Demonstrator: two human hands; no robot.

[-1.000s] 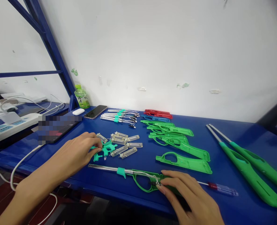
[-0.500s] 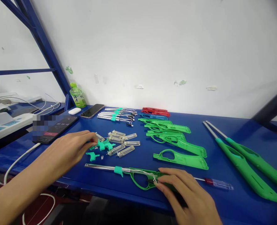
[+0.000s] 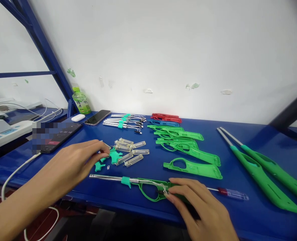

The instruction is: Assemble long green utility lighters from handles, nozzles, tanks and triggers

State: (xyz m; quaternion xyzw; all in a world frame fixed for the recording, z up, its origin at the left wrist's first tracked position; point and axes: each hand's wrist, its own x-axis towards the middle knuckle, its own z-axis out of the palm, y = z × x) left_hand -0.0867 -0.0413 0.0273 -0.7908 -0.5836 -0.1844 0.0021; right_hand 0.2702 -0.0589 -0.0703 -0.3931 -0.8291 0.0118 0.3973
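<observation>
At the pile of teal plastic triggers point(image 3: 116, 157), my left hand point(image 3: 88, 159) is closed in a pinch, thumb and forefinger on one of them. My right hand point(image 3: 197, 204) grips the handle end of a green lighter shell half point(image 3: 148, 194) near the table's front edge and covers much of it. In that shell lies a metal lighter tube point(image 3: 105, 177) with a teal collar point(image 3: 126, 181), pointing left. White wires point(image 3: 158, 183) run from the tube to a small black part beside my right fingertips. Clear fuel tanks point(image 3: 134, 160) lie just right of my left hand.
Behind are several tube assemblies point(image 3: 123, 122), green shell halves point(image 3: 193, 170), and red ones point(image 3: 165, 117). A screwdriver point(image 3: 233, 194) lies past my right hand. Two lighters point(image 3: 264, 177) lie at right. Phones point(image 3: 98, 117), a bottle point(image 3: 81, 102) and a white cable point(image 3: 15, 170) are at left.
My left hand has shifted slightly right among the teal triggers, and one trigger beside its fingertips has turned. My right hand keeps its grip on the shell. The view has shifted slightly.
</observation>
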